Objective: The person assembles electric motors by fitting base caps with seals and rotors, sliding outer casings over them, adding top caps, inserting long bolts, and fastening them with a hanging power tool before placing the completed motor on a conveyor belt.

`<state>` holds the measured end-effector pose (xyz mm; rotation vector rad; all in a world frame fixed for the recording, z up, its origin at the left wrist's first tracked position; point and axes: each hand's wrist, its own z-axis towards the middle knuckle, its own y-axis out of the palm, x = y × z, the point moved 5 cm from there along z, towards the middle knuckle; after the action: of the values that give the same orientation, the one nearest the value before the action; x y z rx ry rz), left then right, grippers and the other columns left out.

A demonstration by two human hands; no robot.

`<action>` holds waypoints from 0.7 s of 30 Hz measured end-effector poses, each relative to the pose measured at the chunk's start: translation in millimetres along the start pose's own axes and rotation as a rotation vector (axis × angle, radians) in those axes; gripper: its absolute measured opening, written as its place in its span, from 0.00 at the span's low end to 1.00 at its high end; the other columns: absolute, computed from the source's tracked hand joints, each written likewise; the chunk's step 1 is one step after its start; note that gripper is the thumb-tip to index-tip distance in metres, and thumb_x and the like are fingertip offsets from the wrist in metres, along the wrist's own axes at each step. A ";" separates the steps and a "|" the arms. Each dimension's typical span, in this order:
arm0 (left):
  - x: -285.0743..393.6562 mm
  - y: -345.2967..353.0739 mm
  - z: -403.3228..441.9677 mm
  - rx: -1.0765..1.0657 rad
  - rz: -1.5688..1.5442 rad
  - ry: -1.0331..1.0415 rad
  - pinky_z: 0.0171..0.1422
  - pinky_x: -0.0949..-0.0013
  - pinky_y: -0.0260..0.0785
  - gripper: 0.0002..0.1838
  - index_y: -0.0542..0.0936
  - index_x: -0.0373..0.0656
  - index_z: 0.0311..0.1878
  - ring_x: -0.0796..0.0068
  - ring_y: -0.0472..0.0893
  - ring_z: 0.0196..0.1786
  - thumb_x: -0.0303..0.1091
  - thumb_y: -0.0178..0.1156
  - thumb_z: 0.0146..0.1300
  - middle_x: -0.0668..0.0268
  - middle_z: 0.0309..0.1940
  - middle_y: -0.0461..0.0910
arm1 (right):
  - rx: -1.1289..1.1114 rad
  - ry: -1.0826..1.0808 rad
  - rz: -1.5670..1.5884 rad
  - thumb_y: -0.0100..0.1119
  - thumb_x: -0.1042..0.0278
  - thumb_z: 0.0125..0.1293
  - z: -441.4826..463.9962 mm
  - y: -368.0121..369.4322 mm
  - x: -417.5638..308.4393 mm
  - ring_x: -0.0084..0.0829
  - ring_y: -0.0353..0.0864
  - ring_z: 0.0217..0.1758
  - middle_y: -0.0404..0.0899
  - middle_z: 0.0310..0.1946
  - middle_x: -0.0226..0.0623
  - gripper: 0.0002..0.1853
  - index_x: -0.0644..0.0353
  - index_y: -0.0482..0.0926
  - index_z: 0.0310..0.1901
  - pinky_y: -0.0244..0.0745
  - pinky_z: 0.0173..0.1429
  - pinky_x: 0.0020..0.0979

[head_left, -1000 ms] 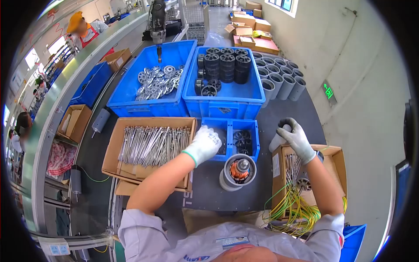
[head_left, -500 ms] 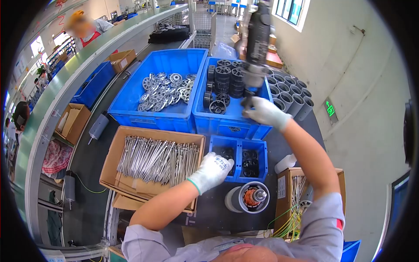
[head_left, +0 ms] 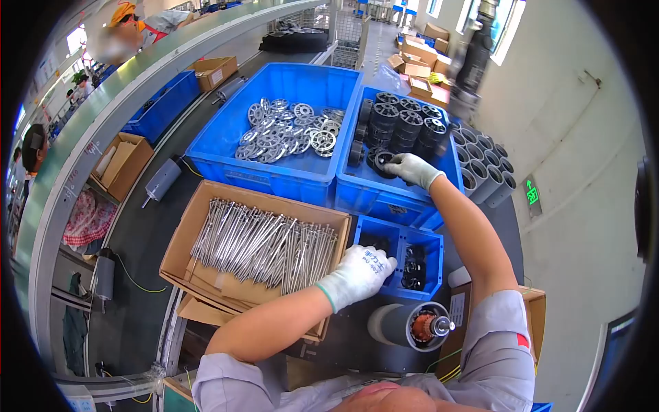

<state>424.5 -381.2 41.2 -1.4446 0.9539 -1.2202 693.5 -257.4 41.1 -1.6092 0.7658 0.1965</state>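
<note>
My left hand (head_left: 362,275), in a white glove, is at the left compartment of the small blue bin (head_left: 432,290). Its fingers are curled, and whatever they hold is hidden. My right hand (head_left: 412,169), also gloved, reaches into the large blue bin (head_left: 374,196) with its fingers closed on a black round part (head_left: 382,162). Stacks of black parts (head_left: 410,127) stand just behind it. In front of the small bin, a grey cylinder (head_left: 391,324) holds a copper-wound rotor (head_left: 427,327) with a metal shaft.
Silver discs (head_left: 292,130) fill part of another blue bin (head_left: 264,178). Long bolts (head_left: 264,244) lie in a cardboard box (head_left: 180,257). Grey tubes (head_left: 489,180) stand at the right, below a hanging power tool (head_left: 473,65). A person (head_left: 130,31) is beyond the rail.
My right hand has left the hanging tool and moved into the large bin, onto a black part. The tool has swung to the right. My left hand remains at the small bin.
</note>
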 end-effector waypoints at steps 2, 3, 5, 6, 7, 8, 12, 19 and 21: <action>-1.3 -0.6 -0.9 0.038 -0.002 0.004 0.51 0.56 0.80 0.12 0.84 0.48 0.49 0.59 0.88 0.49 0.29 0.58 0.64 0.61 0.42 0.87 | 0.116 0.121 0.123 0.64 0.37 0.69 -29.3 -15.7 -13.9 0.36 0.88 0.42 0.88 0.43 0.47 0.38 0.70 0.82 0.60 0.83 0.44 0.37; -1.4 -4.0 -1.2 0.021 -0.024 -0.019 0.51 0.56 0.80 0.12 0.84 0.48 0.49 0.59 0.88 0.50 0.30 0.58 0.64 0.60 0.43 0.87 | 0.149 0.112 0.152 0.64 0.38 0.69 -40.5 -22.8 -13.5 0.37 0.88 0.42 0.88 0.44 0.46 0.36 0.70 0.82 0.59 0.83 0.42 0.36; -5.7 2.3 0.0 0.097 -0.017 -0.001 0.51 0.55 0.81 0.09 0.85 0.48 0.45 0.58 0.88 0.48 0.31 0.59 0.65 0.61 0.42 0.86 | 0.239 0.076 0.215 0.65 0.46 0.69 -67.7 -34.9 -11.6 0.38 0.89 0.40 0.89 0.43 0.47 0.30 0.68 0.83 0.57 0.85 0.43 0.38; -7.9 6.3 1.8 0.180 -0.002 0.014 0.51 0.54 0.81 0.07 0.86 0.50 0.41 0.58 0.87 0.45 0.33 0.59 0.65 0.62 0.39 0.85 | 0.342 0.009 0.054 0.64 0.55 0.69 -65.5 -41.3 6.4 0.43 0.90 0.37 0.89 0.41 0.52 0.22 0.65 0.84 0.55 0.86 0.42 0.41; -8.3 2.6 1.3 0.263 -0.004 0.032 0.50 0.55 0.81 0.05 0.86 0.51 0.38 0.57 0.86 0.43 0.35 0.61 0.65 0.63 0.37 0.83 | 0.368 0.077 0.100 0.61 0.61 0.67 -101.8 -53.1 -19.8 0.49 0.90 0.36 0.88 0.41 0.57 0.18 0.63 0.85 0.53 0.86 0.45 0.44; -9.9 1.2 1.4 0.284 -0.045 0.028 0.51 0.55 0.80 0.05 0.86 0.50 0.38 0.56 0.86 0.43 0.36 0.62 0.65 0.62 0.37 0.84 | 0.405 -0.003 0.080 0.60 0.63 0.66 -115.2 -60.0 -19.0 0.49 0.89 0.36 0.88 0.40 0.58 0.17 0.63 0.85 0.52 0.86 0.46 0.44; -24.6 -4.1 0.3 0.480 -0.398 0.027 0.54 0.57 0.79 0.06 0.86 0.46 0.43 0.54 0.87 0.47 0.29 0.66 0.62 0.57 0.40 0.87 | 0.452 -0.162 0.172 0.52 0.70 0.66 -197.0 -94.4 -48.1 0.37 0.86 0.36 0.87 0.39 0.47 0.16 0.65 0.84 0.51 0.84 0.43 0.37; 2.7 -59.8 -36.2 0.378 -1.207 -0.234 0.49 0.70 0.76 0.07 0.82 0.34 0.45 0.81 0.79 0.41 0.24 0.68 0.65 0.70 0.38 0.85 | 0.347 -0.069 0.427 0.54 0.71 0.69 -380.6 -100.9 -88.4 0.25 0.81 0.41 0.80 0.43 0.35 0.14 0.68 0.80 0.52 0.79 0.48 0.28; 38.8 -97.9 -58.2 0.565 -0.882 0.003 0.46 0.68 0.77 0.07 0.82 0.37 0.42 0.73 0.83 0.41 0.21 0.67 0.61 0.65 0.38 0.85 | 0.395 -0.110 0.400 0.54 0.73 0.68 -410.1 -92.2 -71.6 0.25 0.79 0.47 0.77 0.48 0.38 0.12 0.68 0.80 0.49 0.77 0.53 0.28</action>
<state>372.1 -408.6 145.9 -1.4037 -0.1161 -1.9168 570.2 -614.3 239.3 -1.0550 0.9694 0.3917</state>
